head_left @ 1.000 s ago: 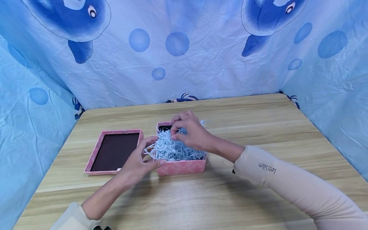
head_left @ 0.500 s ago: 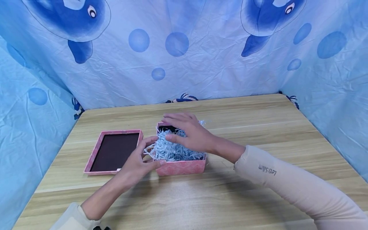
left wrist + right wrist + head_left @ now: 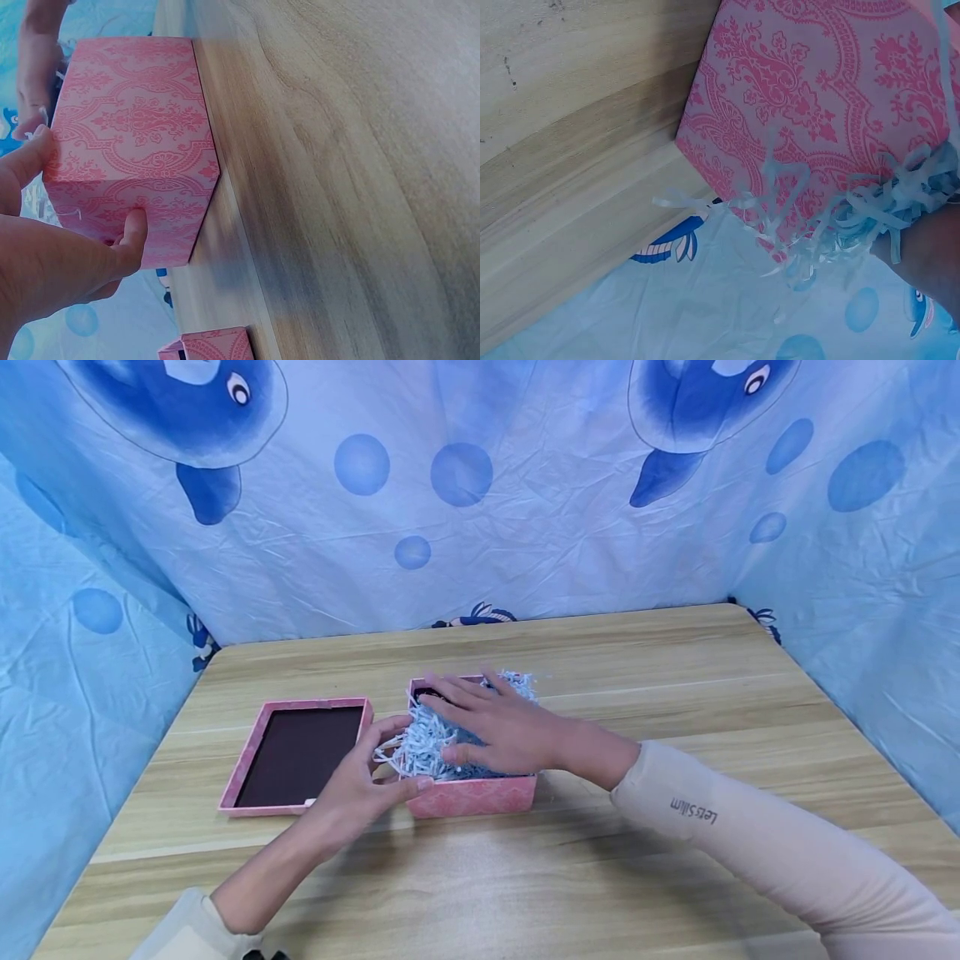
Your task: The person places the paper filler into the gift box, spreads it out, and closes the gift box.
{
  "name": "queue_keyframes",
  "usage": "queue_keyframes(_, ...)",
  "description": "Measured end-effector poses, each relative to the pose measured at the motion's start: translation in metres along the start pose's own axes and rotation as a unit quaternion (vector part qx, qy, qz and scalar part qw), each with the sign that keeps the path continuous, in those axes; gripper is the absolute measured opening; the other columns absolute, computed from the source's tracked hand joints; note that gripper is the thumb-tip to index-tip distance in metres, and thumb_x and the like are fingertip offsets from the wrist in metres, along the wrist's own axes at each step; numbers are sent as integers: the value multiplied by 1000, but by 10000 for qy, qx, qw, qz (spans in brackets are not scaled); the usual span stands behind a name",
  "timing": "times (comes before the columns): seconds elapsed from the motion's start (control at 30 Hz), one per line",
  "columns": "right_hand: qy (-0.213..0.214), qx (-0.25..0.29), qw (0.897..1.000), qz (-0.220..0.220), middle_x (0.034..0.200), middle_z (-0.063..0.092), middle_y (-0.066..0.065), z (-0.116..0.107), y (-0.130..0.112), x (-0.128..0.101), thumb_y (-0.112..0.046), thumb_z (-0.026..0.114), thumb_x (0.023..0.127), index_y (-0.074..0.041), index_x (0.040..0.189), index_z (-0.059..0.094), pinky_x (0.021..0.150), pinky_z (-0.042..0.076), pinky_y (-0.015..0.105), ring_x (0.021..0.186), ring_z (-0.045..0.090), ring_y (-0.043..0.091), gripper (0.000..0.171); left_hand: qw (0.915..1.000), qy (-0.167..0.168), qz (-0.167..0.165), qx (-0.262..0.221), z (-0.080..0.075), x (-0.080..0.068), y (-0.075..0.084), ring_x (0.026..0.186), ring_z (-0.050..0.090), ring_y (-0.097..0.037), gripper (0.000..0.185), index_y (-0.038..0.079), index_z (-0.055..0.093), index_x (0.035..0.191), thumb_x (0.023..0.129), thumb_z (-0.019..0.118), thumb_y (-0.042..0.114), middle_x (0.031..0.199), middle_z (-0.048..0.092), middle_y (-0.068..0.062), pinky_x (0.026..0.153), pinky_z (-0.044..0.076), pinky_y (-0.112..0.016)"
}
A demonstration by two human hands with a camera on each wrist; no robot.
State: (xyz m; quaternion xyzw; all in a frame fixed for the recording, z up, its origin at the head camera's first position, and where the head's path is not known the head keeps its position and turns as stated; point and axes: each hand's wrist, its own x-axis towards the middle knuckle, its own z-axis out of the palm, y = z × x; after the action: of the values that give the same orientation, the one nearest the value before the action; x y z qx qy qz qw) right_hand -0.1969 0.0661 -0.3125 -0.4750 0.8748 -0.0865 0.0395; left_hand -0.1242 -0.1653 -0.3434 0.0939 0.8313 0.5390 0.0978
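Pink patterned card makes up the open box (image 3: 472, 797) around the middle of the wooden table (image 3: 675, 693), and pale blue shredded paper (image 3: 426, 743) heaps up inside it, with some strips over the right rim. From where I stand, the right hand (image 3: 510, 731) spreads wide over the paper, fingers extended, while the left hand (image 3: 367, 777) holds the box's left side, thumb at the near corner. Just left lies a shallow, dark-lined pink tray (image 3: 233, 787); a blue dolphin-print cloth (image 3: 540, 552) hangs beyond the far edge.
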Motion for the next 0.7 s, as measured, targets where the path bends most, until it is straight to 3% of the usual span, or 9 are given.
queue_keyframes(0.17,-564,-92,9982,168,161,-9,-1,3,-3,1,-60,30,98,-20,156,3,116,-4,54,147,-6,19,75,10000,45,-69,-48,0,2,0,132,40,-33,76,27,32,145,83,76,30,146,35,-6,104,40,-51)
queue_keyframes(0.43,-1399,-145,9890,460,161,-9,0,6,-7,9,-60,27,98,-19,155,1,118,4,49,147,-5,19,75,9995,42,-120,-297,2,1,1,128,45,-34,77,24,34,145,82,78,26,145,36,-7,96,48,-38)
queue_keyframes(0.7,-2090,314,9739,833,161,-8,-3,9,-7,23,-62,24,98,-13,154,8,119,3,45,146,-6,15,77,9992,-4,-20,-411,1,1,1,127,45,-33,76,19,34,145,83,77,21,140,39,-10,99,46,-41)
